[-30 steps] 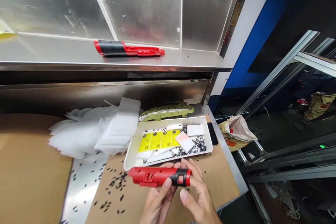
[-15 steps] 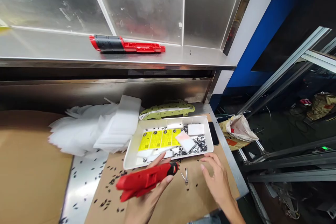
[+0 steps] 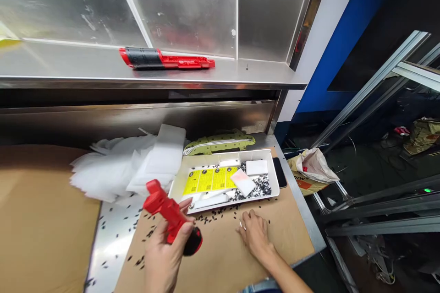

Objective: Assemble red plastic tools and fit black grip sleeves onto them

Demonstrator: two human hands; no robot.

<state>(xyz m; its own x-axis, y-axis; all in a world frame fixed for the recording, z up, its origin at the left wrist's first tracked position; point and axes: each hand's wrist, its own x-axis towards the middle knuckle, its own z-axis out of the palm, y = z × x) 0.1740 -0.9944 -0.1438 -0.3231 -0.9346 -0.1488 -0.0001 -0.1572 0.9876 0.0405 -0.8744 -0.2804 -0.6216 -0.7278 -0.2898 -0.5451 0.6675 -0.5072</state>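
**Red tool in my left hand, right hand down by the clip**

Head view. The surface (image 3: 227, 256) I work on is covered with brown cardboard, with a bare metal strip running down beside it on the left. Its right edge drops off close to my right wrist, and past it lie aluminium rails and a crumpled paper bag (image 3: 311, 169) lower down. The back is closed by a steel wall, with a shelf (image 3: 103, 71) above it that carries a second red and black tool (image 3: 165, 59). The open room is the cardboard between my two hands and the stretch to the far left; small black bits (image 3: 151, 231) lie scattered over much of it.

My left hand (image 3: 165, 256) is wrapped around a red plastic tool (image 3: 170, 215), fingers curled tight on its body, the red end tilted up and away to the left and the black end (image 3: 193, 242) down near my palm. It is lifted clear of the cardboard, just in front of the white tray's (image 3: 275, 178) near left corner.

My right hand (image 3: 256, 233) rests palm down on the cardboard, fingers loosely spread, its fingertips (image 3: 244, 224) touching a small metal clip (image 3: 243, 225) just in front of the tray. Whether it has pinched the clip I cannot tell.

The tray holds yellow labels (image 3: 209, 179), white pads and a heap of black bits. White foam sheets (image 3: 137, 169) are piled to its left, and a green strip (image 3: 220, 142) lies behind it.
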